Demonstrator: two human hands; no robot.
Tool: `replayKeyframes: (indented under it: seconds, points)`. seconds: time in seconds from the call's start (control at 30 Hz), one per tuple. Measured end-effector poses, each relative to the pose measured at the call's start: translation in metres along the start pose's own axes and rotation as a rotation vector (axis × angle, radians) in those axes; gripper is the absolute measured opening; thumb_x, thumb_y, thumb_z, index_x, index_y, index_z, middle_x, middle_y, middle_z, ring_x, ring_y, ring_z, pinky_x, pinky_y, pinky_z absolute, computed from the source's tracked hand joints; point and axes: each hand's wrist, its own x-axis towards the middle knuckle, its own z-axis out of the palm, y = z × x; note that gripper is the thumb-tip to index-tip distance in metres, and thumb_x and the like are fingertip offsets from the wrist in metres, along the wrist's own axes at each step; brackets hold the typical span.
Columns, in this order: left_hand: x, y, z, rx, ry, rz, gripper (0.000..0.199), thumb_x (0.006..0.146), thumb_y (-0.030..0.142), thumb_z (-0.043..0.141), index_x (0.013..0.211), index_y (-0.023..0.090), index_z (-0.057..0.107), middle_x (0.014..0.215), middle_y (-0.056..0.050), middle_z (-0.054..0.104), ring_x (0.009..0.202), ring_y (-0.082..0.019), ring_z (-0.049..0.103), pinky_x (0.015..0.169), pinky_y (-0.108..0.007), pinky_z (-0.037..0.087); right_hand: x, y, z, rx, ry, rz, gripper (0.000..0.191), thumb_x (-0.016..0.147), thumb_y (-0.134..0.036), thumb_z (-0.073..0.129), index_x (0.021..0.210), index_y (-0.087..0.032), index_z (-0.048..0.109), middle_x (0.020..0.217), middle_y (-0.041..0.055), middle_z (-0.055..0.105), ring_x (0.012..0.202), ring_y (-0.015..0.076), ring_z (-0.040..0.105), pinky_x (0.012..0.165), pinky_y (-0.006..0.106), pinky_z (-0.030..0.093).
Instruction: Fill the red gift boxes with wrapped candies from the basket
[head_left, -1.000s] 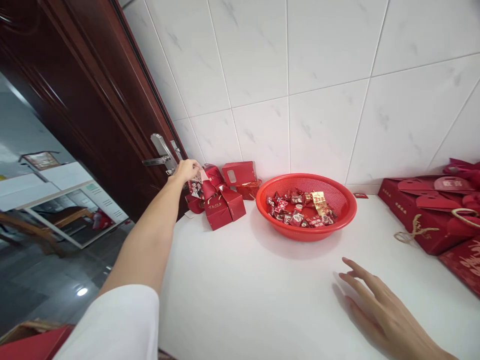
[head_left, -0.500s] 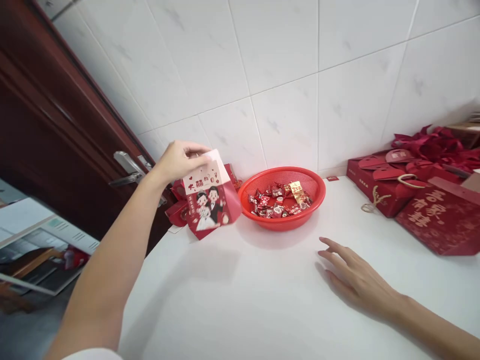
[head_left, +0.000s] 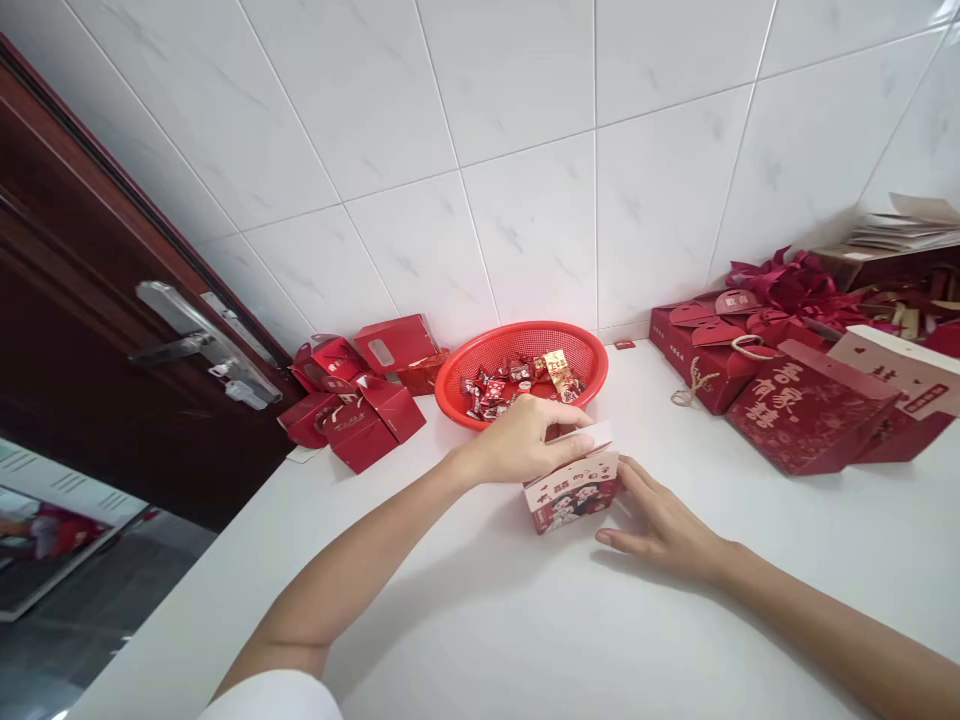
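Note:
Pinched at its pale top flap, a small red and cream gift box with a cartoon bride and groom on it is in my left hand. The box is in front of the basket, over the white table. My right hand is at the right side of the box, fingers apart, with the fingertips at its edge; whether they touch it I cannot tell. Behind the box, a red plastic basket holds several wrapped sweets and a gold packet. Part of the basket's front rim is hidden by my left hand.
Several red boxes stand at the left by the dark door. On the right are larger red gift boxes, dark red ribbon and a stack of cards. A tiled wall backs the white table.
My left hand has brought the gift box from the left to the middle, down in front of the basket. The right hand has come to its side. The view has turned a little right.

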Motion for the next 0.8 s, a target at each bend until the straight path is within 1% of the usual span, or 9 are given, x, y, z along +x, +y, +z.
replayKeyframes:
  seconds: [0.1, 0.17, 0.3, 0.4, 0.5, 0.6, 0.67, 0.73, 0.8]
  points:
    - [0.007, -0.02, 0.009, -0.403, -0.098, -0.128, 0.033, 0.084, 0.045, 0.068, 0.092, 0.013, 0.073, 0.087, -0.005, 0.073, 0.08, -0.017, 0.065, 0.07, -0.026, 0.048, 0.002, 0.0, 0.0, 0.099, 0.002, 0.056, 0.061, 0.089, -0.047, 0.063, 0.139, -0.022, 0.039, 0.128, 0.0143, 0.056, 0.108, 0.0263, 0.062, 0.089, 0.039, 0.055]
    - [0.011, -0.032, 0.013, -0.612, -0.149, -0.235, 0.039, 0.077, 0.049, 0.075, 0.088, 0.012, 0.072, 0.081, -0.004, 0.071, 0.072, -0.015, 0.063, 0.064, -0.025, 0.046, 0.003, 0.0, -0.001, 0.159, -0.003, 0.087, 0.059, 0.089, -0.044, 0.063, 0.138, -0.022, 0.039, 0.125, 0.0131, 0.058, 0.1, 0.0242, 0.063, 0.087, 0.038, 0.055]
    - [0.014, -0.042, 0.019, -0.826, -0.188, -0.368, 0.044, 0.069, 0.054, 0.081, 0.081, 0.013, 0.071, 0.072, -0.001, 0.067, 0.062, -0.011, 0.059, 0.057, -0.022, 0.042, 0.006, -0.003, -0.002, 0.229, 0.003, 0.156, 0.048, 0.091, -0.042, 0.059, 0.132, -0.023, 0.045, 0.117, 0.0105, 0.062, 0.09, 0.0217, 0.064, 0.082, 0.038, 0.055]
    - [0.016, -0.041, 0.011, -0.76, -0.191, -0.312, 0.041, 0.075, 0.053, 0.078, 0.089, 0.015, 0.073, 0.082, -0.003, 0.071, 0.072, -0.013, 0.063, 0.066, -0.023, 0.046, 0.007, -0.006, -0.003, 0.262, -0.001, 0.209, 0.045, 0.09, -0.044, 0.06, 0.128, -0.023, 0.048, 0.117, 0.0095, 0.064, 0.092, 0.0219, 0.063, 0.083, 0.038, 0.054]
    - [0.02, -0.046, -0.011, -0.686, -0.105, -0.194, 0.047, 0.083, 0.058, 0.067, 0.103, 0.017, 0.073, 0.095, -0.007, 0.073, 0.085, -0.016, 0.066, 0.08, -0.028, 0.05, 0.007, -0.006, -0.003, 0.28, -0.033, 0.268, 0.05, 0.086, -0.045, 0.067, 0.127, -0.023, 0.048, 0.12, 0.0089, 0.064, 0.097, 0.0228, 0.063, 0.087, 0.039, 0.053]
    - [0.028, -0.067, -0.042, -0.542, 0.033, -0.155, 0.051, 0.084, 0.061, 0.062, 0.107, 0.016, 0.07, 0.099, -0.009, 0.073, 0.087, -0.018, 0.067, 0.083, -0.032, 0.052, 0.006, -0.003, -0.002, 0.286, -0.046, 0.314, 0.054, 0.083, -0.046, 0.07, 0.127, -0.024, 0.048, 0.124, 0.0091, 0.063, 0.104, 0.0245, 0.062, 0.091, 0.039, 0.052]
    - [0.034, -0.087, -0.06, -0.318, 0.063, -0.222, 0.047, 0.081, 0.058, 0.065, 0.099, 0.015, 0.071, 0.096, -0.008, 0.073, 0.088, -0.018, 0.067, 0.08, -0.029, 0.052, 0.005, -0.001, 0.0, 0.288, -0.046, 0.323, 0.057, 0.082, -0.048, 0.071, 0.129, -0.024, 0.048, 0.126, 0.0092, 0.062, 0.107, 0.025, 0.062, 0.092, 0.039, 0.051]
    - [0.04, -0.105, -0.072, -0.058, -0.157, -0.41, 0.042, 0.076, 0.055, 0.07, 0.088, 0.015, 0.072, 0.087, -0.007, 0.073, 0.082, -0.019, 0.067, 0.072, -0.027, 0.051, 0.005, 0.001, 0.002, 0.292, -0.045, 0.315, 0.06, 0.082, -0.05, 0.071, 0.131, -0.024, 0.047, 0.127, 0.0096, 0.062, 0.108, 0.0257, 0.062, 0.092, 0.038, 0.051]
    - [0.046, -0.118, -0.075, 0.134, -0.475, -0.618, 0.04, 0.07, 0.053, 0.075, 0.086, 0.017, 0.072, 0.083, -0.006, 0.073, 0.077, -0.02, 0.067, 0.065, -0.027, 0.051, 0.005, 0.004, 0.004, 0.305, -0.045, 0.301, 0.061, 0.082, -0.052, 0.07, 0.131, -0.024, 0.048, 0.127, 0.0104, 0.063, 0.108, 0.0266, 0.063, 0.092, 0.038, 0.052]
